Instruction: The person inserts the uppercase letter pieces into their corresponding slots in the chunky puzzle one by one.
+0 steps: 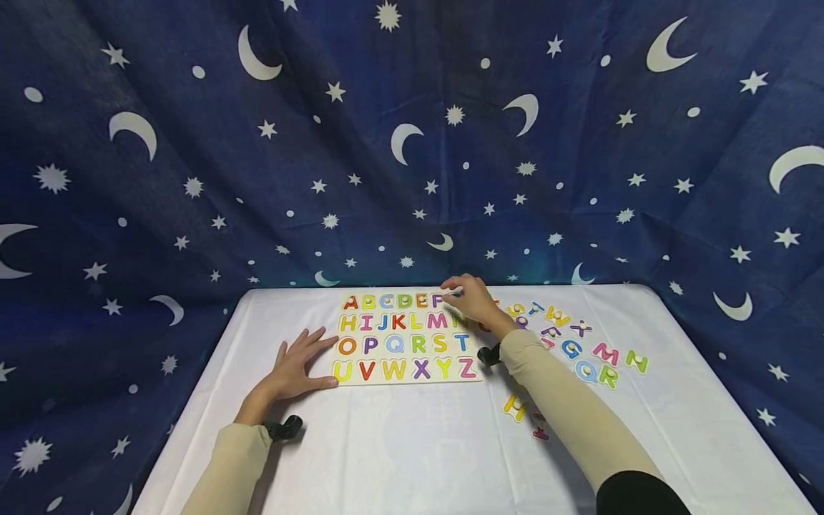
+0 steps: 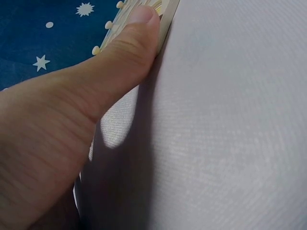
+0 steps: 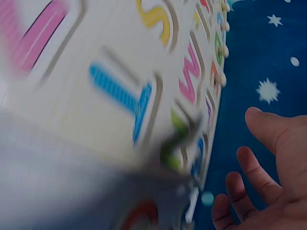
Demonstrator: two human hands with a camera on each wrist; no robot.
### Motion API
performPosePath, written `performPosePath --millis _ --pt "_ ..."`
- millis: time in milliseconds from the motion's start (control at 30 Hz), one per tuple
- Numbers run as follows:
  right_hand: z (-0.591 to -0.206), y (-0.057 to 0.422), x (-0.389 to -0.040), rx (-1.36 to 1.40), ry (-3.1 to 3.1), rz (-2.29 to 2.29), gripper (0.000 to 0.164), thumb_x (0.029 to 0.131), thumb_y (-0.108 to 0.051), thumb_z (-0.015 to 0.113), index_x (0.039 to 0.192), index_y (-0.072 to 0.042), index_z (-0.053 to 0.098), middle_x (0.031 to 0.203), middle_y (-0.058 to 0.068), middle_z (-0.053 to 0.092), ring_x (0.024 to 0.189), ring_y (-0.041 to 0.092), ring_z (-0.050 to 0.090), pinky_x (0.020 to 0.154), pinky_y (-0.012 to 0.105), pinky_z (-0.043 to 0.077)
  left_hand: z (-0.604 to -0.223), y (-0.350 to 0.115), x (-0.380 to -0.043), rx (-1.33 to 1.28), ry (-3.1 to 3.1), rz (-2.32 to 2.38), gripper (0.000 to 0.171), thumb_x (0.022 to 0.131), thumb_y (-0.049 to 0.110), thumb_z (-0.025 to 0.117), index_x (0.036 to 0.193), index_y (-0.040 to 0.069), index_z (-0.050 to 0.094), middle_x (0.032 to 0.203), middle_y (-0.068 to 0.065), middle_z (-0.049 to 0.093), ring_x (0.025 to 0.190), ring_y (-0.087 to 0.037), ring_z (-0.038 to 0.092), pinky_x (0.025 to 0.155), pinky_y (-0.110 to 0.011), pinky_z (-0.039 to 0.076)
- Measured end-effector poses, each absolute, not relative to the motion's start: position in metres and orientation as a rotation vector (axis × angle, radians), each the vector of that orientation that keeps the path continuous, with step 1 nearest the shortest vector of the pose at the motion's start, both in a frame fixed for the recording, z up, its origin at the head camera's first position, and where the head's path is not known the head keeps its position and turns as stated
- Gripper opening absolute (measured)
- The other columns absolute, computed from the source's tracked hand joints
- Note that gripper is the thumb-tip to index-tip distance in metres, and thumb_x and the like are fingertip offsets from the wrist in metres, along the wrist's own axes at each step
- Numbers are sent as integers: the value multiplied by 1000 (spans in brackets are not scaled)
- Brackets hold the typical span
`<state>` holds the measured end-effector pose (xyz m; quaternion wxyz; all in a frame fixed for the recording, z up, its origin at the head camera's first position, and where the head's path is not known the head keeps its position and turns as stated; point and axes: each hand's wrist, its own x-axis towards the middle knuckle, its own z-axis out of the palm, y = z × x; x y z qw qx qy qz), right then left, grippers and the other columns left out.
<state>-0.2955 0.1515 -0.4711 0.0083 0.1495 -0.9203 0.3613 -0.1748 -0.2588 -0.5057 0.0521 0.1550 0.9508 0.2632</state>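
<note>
A wooden alphabet puzzle board [image 1: 407, 379] lies on the white table, printed with colourful letters in rows. Knobbed pieces such as the A [image 1: 350, 302] and the E [image 1: 421, 300] sit in its top row. My left hand [image 1: 297, 368] is spread at the board's left side, fingertips touching the edge; in the left wrist view the thumb [image 2: 127, 48] lies against it. Over the top right corner, near the printed F [image 1: 436, 300], reaches my right hand [image 1: 471, 299]. Its fingers are loosely bent and apart in the right wrist view, with nothing seen between them.
Loose knobbed letters lie right of the board, among them a blue G [image 1: 571, 349], a pink M [image 1: 605, 353] and a green N [image 1: 636, 361]. Nearer are a yellow H [image 1: 514, 408] and a red I [image 1: 540, 426]. A star-patterned curtain [image 1: 412, 200] hangs behind the table.
</note>
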Motion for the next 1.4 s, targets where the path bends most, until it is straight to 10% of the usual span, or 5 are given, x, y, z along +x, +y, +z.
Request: performPosePath --millis 1400 --pt "-489 339 -190 22 -2789 1041 36 93 -21 78 123 -3 71 110 18 71 91 30 60 78 41 49 -507 -257 -175 476 2903 778 92 75 55 87 153 21 51 166 -18 30 154 -49 12 116 -76 -3"
